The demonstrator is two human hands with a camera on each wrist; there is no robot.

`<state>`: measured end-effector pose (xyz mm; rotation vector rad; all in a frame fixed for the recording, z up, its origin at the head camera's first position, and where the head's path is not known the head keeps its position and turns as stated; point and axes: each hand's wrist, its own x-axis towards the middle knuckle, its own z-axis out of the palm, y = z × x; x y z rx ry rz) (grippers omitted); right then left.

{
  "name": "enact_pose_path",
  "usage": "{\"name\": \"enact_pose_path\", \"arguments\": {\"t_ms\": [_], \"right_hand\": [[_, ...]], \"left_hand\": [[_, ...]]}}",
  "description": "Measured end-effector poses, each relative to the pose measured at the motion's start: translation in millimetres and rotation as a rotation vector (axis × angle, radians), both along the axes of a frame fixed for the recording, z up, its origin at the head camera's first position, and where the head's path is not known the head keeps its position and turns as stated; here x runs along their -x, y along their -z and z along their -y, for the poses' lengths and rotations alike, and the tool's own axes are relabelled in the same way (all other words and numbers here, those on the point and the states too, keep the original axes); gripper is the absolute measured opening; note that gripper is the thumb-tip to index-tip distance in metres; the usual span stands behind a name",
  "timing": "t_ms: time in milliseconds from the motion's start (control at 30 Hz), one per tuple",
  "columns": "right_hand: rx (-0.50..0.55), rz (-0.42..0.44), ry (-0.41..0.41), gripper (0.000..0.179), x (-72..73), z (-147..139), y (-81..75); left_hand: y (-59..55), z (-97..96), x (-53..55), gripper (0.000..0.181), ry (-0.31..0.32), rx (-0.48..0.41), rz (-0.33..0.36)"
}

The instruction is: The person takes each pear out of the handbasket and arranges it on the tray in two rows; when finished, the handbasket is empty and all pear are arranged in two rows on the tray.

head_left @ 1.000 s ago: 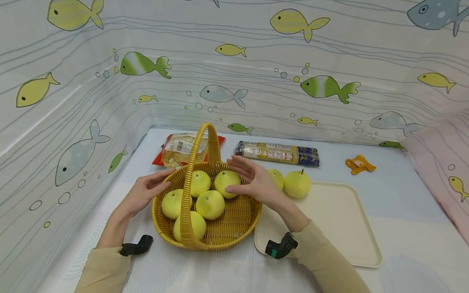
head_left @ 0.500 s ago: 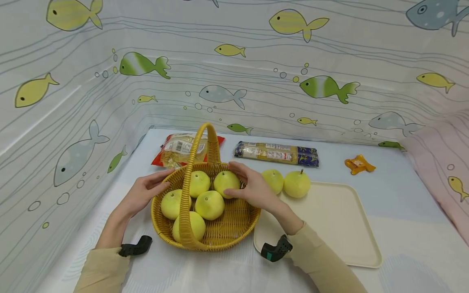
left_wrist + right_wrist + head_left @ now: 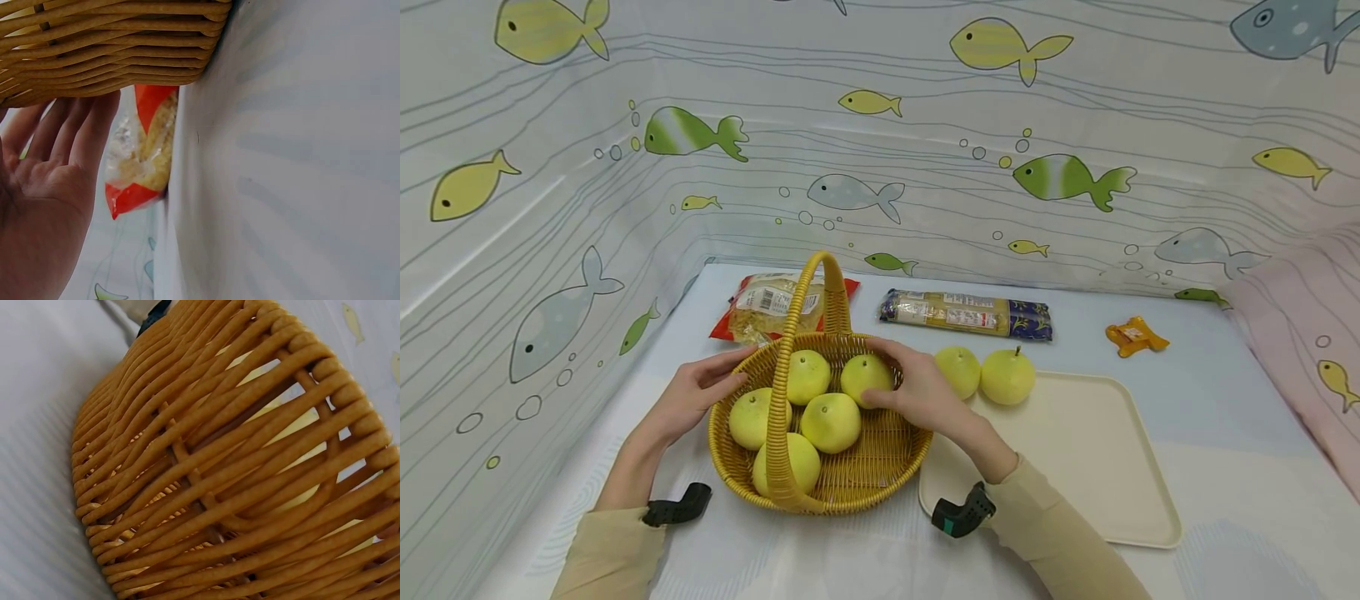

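A yellow wicker basket (image 3: 880,454) with a tall arched handle holds several pale yellow-green pears. At its far right inside, my right hand (image 3: 925,387) grips one pear (image 3: 862,379), the thumb on its near side and the fingers bent over the far side. Another pear (image 3: 830,422) lies just in front of it. My left hand (image 3: 688,400) rests at the basket's left rim. In the left wrist view, that hand's fingers (image 3: 87,137) reach straight up against the outer wall. Only the woven wall (image 3: 219,456) fills the right wrist view, hiding the right hand.
A cream tray (image 3: 1090,450) lies right of the basket, with two pears (image 3: 1008,377) at its far left corner. Behind stand a red-edged clear bag (image 3: 760,304) and a long blue-ended packet (image 3: 962,315). A small orange packet (image 3: 1135,337) lies far right.
My right hand has come down and closed its fingers round the far right pear. That pear and the one in front have shifted slightly. The left hand stays in place.
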<state>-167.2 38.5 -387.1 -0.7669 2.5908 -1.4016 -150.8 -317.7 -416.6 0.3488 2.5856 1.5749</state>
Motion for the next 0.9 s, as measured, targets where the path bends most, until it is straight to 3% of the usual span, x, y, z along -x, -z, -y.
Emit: {"name": "enact_pose_path", "arguments": {"t_ms": [233,900], "right_hand": [[-0.085,-0.089,-0.003,0.066,-2.2,1.8,-0.6],[-0.143,-0.219,0.021,0.062,-4.2,9.0,3.6]], "left_hand": [[0.2,0.0,0.0,0.048,-0.002,0.002,0.003],[0.7,1.1,1.3,0.048,-0.009,0.016,-0.002]]}}
